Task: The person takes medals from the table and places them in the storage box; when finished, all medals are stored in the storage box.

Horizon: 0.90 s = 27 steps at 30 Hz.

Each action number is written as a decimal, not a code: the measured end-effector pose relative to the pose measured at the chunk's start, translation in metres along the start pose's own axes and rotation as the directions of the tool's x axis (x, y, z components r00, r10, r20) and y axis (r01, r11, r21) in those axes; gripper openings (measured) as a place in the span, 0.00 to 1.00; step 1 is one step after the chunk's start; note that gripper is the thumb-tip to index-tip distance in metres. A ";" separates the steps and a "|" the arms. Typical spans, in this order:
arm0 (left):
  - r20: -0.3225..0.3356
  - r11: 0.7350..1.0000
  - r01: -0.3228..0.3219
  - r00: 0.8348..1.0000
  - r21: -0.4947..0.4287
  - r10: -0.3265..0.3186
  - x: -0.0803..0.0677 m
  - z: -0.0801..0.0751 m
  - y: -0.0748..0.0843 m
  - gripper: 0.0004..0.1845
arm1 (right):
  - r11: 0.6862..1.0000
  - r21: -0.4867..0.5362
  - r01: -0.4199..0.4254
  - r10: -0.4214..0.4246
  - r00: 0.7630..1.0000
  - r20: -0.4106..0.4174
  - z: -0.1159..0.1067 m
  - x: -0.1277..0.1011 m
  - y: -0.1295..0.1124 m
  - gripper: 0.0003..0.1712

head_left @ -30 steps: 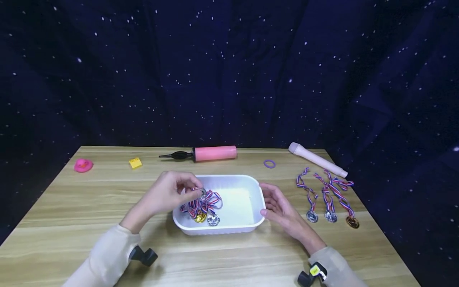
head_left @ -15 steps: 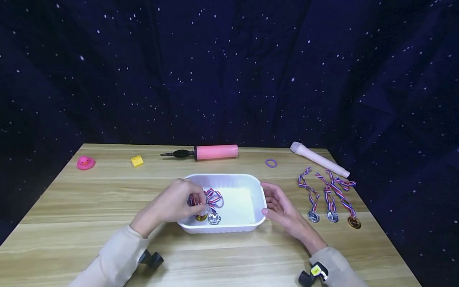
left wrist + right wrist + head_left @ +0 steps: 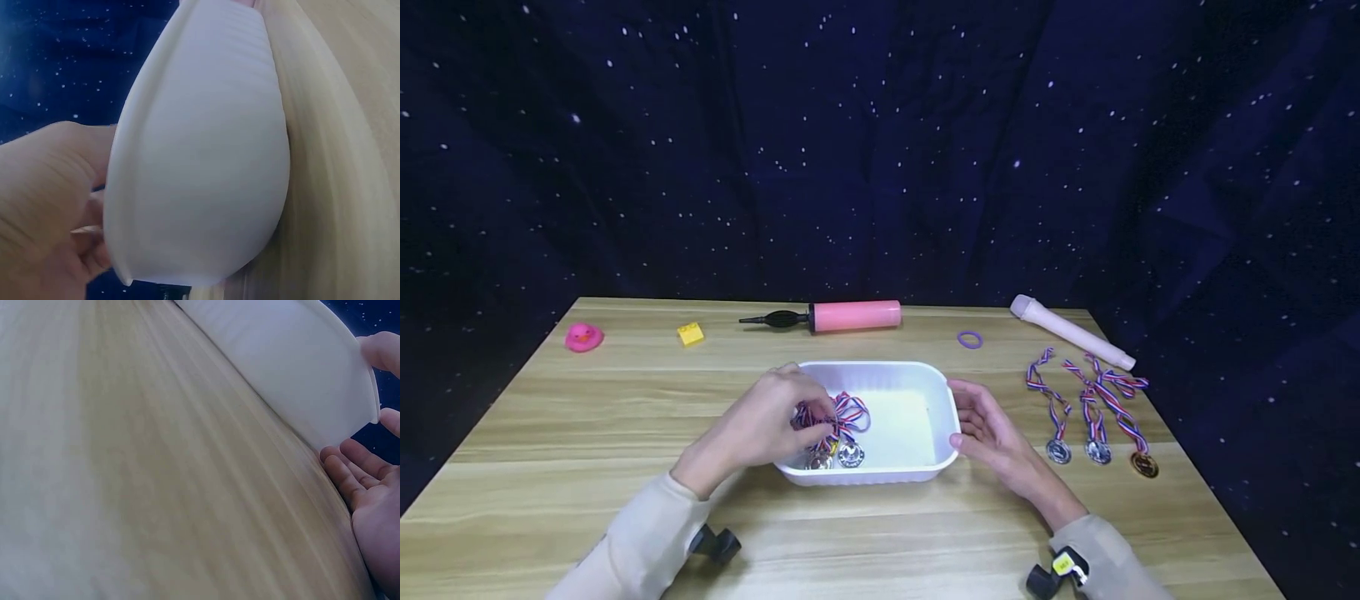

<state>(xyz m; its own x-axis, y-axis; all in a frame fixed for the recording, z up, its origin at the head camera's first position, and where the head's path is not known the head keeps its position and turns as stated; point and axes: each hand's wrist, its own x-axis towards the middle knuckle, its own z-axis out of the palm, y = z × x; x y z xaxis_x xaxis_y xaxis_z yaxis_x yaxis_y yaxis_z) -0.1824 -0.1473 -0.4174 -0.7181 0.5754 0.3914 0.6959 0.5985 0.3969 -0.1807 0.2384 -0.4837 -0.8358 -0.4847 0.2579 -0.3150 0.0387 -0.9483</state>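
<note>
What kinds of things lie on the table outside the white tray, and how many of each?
Medals: 3
Pink air pump: 1
Pink duck: 1
Yellow brick: 1
Purple ring: 1
Pale pink tube: 1
Total: 8

starry dark backdrop (image 3: 880,150), wooden table (image 3: 550,433)

White plastic tray (image 3: 940,392): my left hand (image 3: 767,425) fills its left half over heap of ribboned medals (image 3: 838,429); right half of tray floor bare. My right hand (image 3: 988,429) blocks tray's right wall. Three ribboned medals (image 3: 1093,408) lie near right table edge; bare wooden tabletop (image 3: 625,408) left of tray and along near edge.
</note>
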 end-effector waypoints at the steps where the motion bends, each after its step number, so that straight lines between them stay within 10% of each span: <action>1: -0.034 1.000 0.005 0.999 -0.010 -0.006 0.000 -0.001 0.000 0.09 | 1.000 0.000 0.001 -0.001 1.000 0.000 0.000 0.000 0.000 0.43; 10: -0.233 0.965 0.110 0.958 -0.238 -0.167 -0.012 -0.006 -0.007 0.24 | 1.000 -0.003 0.001 -0.001 1.000 0.000 0.000 0.000 0.000 0.43; 16: -0.276 0.869 0.119 0.920 -0.480 -0.279 -0.023 -0.002 -0.014 0.30 | 1.000 -0.006 0.003 -0.003 1.000 -0.005 0.000 -0.001 0.000 0.43; 27: -0.258 0.701 0.013 0.924 -0.714 -0.280 -0.046 0.015 -0.025 0.37 | 1.000 0.017 0.026 -0.026 1.000 0.001 0.000 0.000 0.005 0.43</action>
<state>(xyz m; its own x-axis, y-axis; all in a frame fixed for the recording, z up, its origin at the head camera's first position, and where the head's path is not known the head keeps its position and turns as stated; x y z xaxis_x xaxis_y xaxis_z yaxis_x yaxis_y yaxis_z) -0.1669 -0.1803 -0.4582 -0.8575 0.2202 0.4650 0.4822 0.0291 0.8756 -0.1822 0.2388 -0.4880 -0.8270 -0.4860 0.2825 -0.3290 0.0109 -0.9443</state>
